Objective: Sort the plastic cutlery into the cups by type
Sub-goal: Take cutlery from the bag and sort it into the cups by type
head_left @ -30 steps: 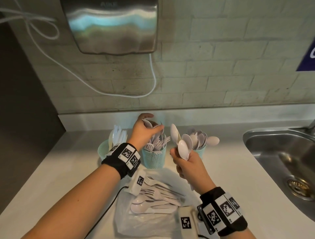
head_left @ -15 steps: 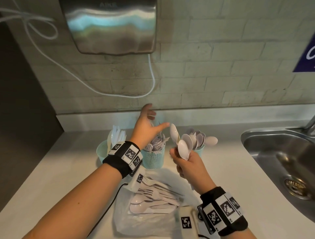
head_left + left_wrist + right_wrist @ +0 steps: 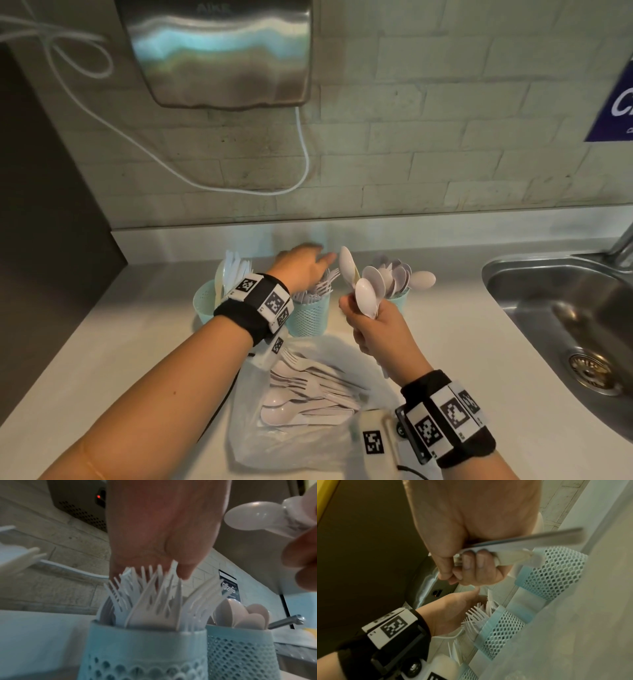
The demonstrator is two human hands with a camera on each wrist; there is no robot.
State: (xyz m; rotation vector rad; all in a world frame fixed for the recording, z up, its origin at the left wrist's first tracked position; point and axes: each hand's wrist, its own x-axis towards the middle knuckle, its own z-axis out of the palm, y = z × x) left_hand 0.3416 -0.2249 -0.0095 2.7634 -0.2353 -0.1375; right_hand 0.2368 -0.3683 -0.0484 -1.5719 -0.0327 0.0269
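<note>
Three teal mesh cups stand in a row by the wall: a knife cup (image 3: 205, 303), a fork cup (image 3: 310, 317) and a spoon cup (image 3: 400, 298). My left hand (image 3: 308, 263) hovers flat over the fork cup, fingers straight, holding nothing. In the left wrist view its thumb (image 3: 185, 566) touches the tips of the forks (image 3: 154, 601). My right hand (image 3: 363, 318) grips a bunch of white spoons (image 3: 364, 294) by the handles, bowls up, just in front of the spoon cup. The right wrist view shows those handles (image 3: 522, 543) clamped in the fist.
A clear plastic bag (image 3: 274, 442) lies near the counter's front edge with several loose forks and spoons (image 3: 308, 394) on it. A steel sink (image 3: 565, 325) is at the right. A hand dryer (image 3: 219, 51) and its cable hang on the brick wall above.
My left hand let go of the forks in the middle cup, opened, and now sits lower and flat above them. The right hand has kept its spoons almost still.
</note>
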